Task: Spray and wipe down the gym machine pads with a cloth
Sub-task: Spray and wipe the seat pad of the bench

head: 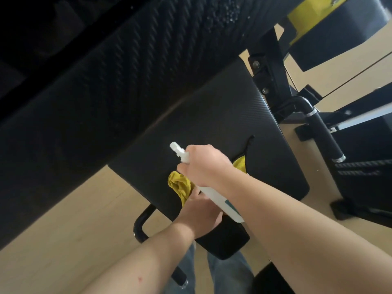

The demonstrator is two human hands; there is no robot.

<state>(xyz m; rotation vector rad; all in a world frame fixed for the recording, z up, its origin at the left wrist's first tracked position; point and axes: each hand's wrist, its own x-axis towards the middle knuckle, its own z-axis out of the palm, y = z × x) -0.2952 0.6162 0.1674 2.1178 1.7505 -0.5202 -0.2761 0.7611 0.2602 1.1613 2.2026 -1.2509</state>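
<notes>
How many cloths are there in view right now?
1: a yellow cloth on the seat pad, bunched by the left hand, partly hidden behind the right hand and spray bottle.

White spray bottle point(218, 199) tilted above crumpled yellow cloth point(180, 184) on black pad point(212, 115).

Black seat pad point(212, 115) is carrying one bunched yellow cloth point(180, 185), lying toward the pad's near edge. Pale wooden floor point(63, 219) is showing below the pad, bearing the machine's black frame point(273, 77).
</notes>
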